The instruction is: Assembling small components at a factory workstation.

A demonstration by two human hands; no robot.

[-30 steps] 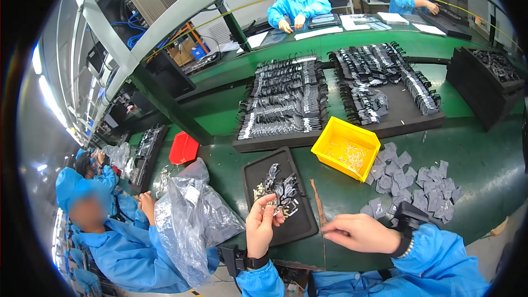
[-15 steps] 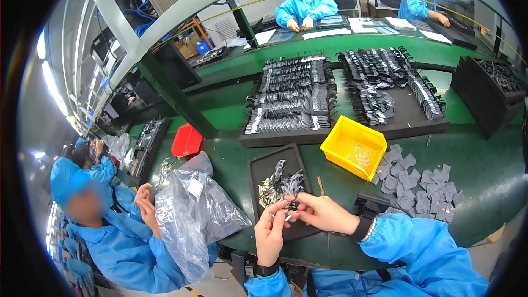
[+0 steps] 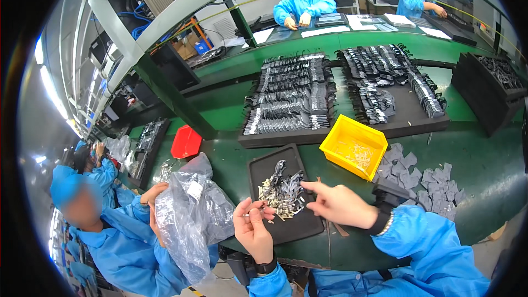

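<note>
Small metal parts (image 3: 281, 193) lie heaped on the black tray (image 3: 258, 171), which sits on the green bench (image 3: 473, 148) directly ahead of you. The heap lies between your two hands: just right of your left hand (image 3: 253, 230) and just left of your right hand (image 3: 338, 204). The tray's long axis runs away from you, tilted slightly leftward at its far end; the heap occupies its middle.

Your right hand is nearer the heap. It is loosely open, palm down, fingers (image 3: 312, 187) extended toward the parts, the fingertips touching or just above the heap's right edge; you cannot tell which. It appears to hold nothing.

Your left hand is raised at the tray's near left corner, palm turned toward you, fingers curled. A small metal piece (image 3: 257, 214) is pinched between thumb and fingertips; its exact shape is too small to tell.

The yellow bin (image 3: 355, 146) stands beyond and right of your right hand, near the tray. A pile of grey pads (image 3: 421, 179) lies further right.
</note>
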